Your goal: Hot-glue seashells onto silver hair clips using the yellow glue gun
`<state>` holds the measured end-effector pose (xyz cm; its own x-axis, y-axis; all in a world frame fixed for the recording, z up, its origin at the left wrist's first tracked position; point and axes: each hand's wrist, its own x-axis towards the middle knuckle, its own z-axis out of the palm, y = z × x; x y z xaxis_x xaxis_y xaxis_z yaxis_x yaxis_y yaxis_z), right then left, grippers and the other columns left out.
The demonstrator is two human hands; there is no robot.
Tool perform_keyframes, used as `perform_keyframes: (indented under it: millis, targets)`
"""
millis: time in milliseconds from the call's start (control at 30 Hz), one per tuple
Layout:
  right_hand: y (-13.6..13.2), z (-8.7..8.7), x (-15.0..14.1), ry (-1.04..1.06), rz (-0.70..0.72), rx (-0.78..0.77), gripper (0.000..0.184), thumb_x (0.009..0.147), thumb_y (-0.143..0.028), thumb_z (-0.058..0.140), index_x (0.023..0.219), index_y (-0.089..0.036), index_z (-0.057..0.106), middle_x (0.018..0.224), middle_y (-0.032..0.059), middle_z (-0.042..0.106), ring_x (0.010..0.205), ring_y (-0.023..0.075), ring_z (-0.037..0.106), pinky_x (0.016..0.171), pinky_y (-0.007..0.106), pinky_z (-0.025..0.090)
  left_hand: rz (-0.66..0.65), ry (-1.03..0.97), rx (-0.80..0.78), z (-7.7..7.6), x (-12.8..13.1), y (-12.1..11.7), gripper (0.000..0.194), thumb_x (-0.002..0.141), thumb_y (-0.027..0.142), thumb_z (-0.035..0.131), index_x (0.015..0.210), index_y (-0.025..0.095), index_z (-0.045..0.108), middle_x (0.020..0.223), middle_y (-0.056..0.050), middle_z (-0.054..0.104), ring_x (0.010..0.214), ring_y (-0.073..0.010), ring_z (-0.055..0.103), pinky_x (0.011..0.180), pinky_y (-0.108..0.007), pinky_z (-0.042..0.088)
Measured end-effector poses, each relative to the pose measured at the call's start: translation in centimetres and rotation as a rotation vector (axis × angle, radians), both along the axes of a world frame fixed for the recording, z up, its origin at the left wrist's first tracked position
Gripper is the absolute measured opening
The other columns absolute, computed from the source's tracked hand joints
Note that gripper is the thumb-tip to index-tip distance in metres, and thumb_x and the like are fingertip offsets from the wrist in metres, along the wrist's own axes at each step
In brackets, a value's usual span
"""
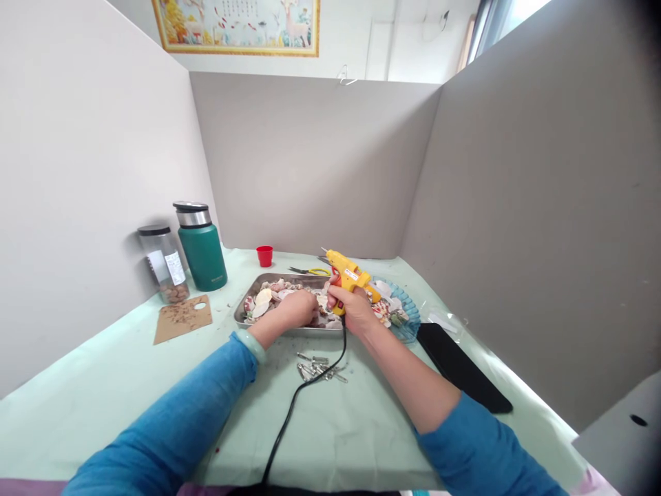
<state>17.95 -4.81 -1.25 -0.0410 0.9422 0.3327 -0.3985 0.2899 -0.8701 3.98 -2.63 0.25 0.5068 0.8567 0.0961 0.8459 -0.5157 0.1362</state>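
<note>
Glue gun (347, 273) sits inside the closed grip of the right hand (356, 308).

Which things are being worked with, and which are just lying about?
In use:
yellow glue gun, in right hand
shells in metal tray, left hand among them

Apparently idle:
green bottle
lidded jar
red cup
cardboard

You have passage over bare green cloth (361, 441) right of the black cord (279, 437), which obstructs the near centre with the metal clips (316, 369), while flask (202, 256) and jar (169, 270) block far left.
</note>
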Motion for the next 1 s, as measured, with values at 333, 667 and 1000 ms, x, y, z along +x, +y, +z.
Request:
perform_keyframes:
  millis: [333, 667, 1000]
  targets:
    - [0.2, -0.2, -0.1, 0.006, -0.058, 0.004, 0.020, 0.064, -0.022, 0.066, 0.080, -0.018, 0.054, 0.050, -0.0069, 0.051, 0.043, 0.0070, 0.044, 0.045, 0.019, 0.037, 0.020, -1.228, -0.657, 2.4, -3.8, -0.1, 0.034, 0.071, 0.024, 0.074, 0.101, 0.012, 0.066, 0.080, -0.007, 0.070, 0.070, -0.0135, 0.066, 0.075, -0.029, 0.052]
    - [-0.5, 0.4, -0.4, -0.050, -0.063, -0.023, 0.023, 0.063, -0.025, 0.067, 0.080, -0.019, 0.053, 0.048, -0.0078, 0.048, 0.041, 0.0070, 0.042, 0.043, 0.020, 0.039, -0.031, -1.248, -0.712, 2.8, -2.7, -1.2, 0.026, 0.068, 0.024, 0.077, 0.089, 0.012, 0.065, 0.070, -0.003, 0.065, 0.062, -0.0105, 0.061, 0.067, -0.027, 0.051]
    - [-0.5, 0.4, -0.4, -0.037, -0.044, -0.009, 0.022, 0.063, -0.022, 0.067, 0.081, -0.019, 0.054, 0.051, -0.0081, 0.048, 0.042, 0.0066, 0.043, 0.043, 0.019, 0.040, -0.008, -1.266, -0.717, 2.5, -2.7, -0.9, 0.030, 0.066, 0.024, 0.080, 0.089, 0.011, 0.066, 0.071, -0.003, 0.064, 0.062, -0.0095, 0.061, 0.065, -0.025, 0.051]
